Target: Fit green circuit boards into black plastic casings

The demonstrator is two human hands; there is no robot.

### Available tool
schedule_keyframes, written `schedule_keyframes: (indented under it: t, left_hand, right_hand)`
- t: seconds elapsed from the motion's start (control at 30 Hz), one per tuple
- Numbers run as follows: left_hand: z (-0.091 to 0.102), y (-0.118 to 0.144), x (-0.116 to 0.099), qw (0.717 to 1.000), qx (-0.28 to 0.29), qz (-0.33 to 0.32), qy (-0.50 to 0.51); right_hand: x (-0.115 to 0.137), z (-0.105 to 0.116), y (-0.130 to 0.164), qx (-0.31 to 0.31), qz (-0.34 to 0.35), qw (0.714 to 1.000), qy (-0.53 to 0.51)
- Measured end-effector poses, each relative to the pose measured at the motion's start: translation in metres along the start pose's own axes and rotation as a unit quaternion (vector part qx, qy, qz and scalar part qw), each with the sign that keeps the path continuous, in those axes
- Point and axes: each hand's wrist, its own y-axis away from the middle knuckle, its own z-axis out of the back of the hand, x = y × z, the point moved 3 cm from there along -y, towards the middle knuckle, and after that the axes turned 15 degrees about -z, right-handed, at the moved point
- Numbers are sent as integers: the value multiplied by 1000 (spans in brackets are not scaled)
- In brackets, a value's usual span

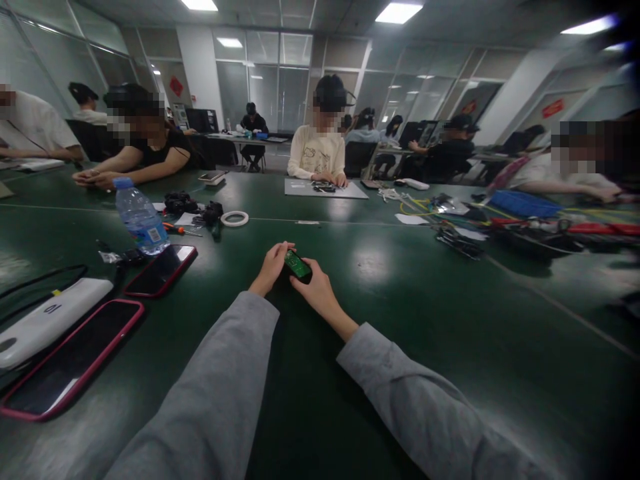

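Observation:
A small black device with a green circuit board (pixel 298 265) rests between my two hands above the dark green table (pixel 380 313). My left hand (pixel 271 267) grips its left side with the fingers curled over the top edge. My right hand (pixel 317 291) holds its right end from below. Both arms wear grey sleeves.
At my left lie two red-cased phones (pixel 161 270) (pixel 70 360), a white power bank (pixel 47 320), a water bottle (pixel 141 217), a screwdriver (pixel 181 230) and a tape roll (pixel 235 218). Cables and a blue tray (pixel 523 203) lie at the right. Other people sit around the table.

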Motion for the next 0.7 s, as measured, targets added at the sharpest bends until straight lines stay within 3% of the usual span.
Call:
schedule_keyframes:
  t: [0.1, 0.33, 0.47, 0.57, 0.63, 0.7]
  left_hand:
    - [0, 0, -4, 1000, 5, -8, -30]
    - [1, 0, -5, 997, 0, -13, -70]
    - [-1, -2, 4, 998, 12, -14, -53]
    - [-1, -3, 7, 998, 22, -30, -59]
    - [1, -2, 8, 996, 25, -37, -71]
    - [2, 0, 7, 996, 38, -48, -69]
  right_hand:
    - [-4, 1, -3, -24, 17, 1000, -1]
    - [-17, 10, -7, -217, -22, 975, 48]
    - [-17, 13, -3, -244, -51, 968, 9]
    - [2, 20, 3, -271, -40, 962, -24]
    - [26, 26, 9, -242, -13, 968, -64]
    - [57, 24, 18, -83, 39, 989, -117]
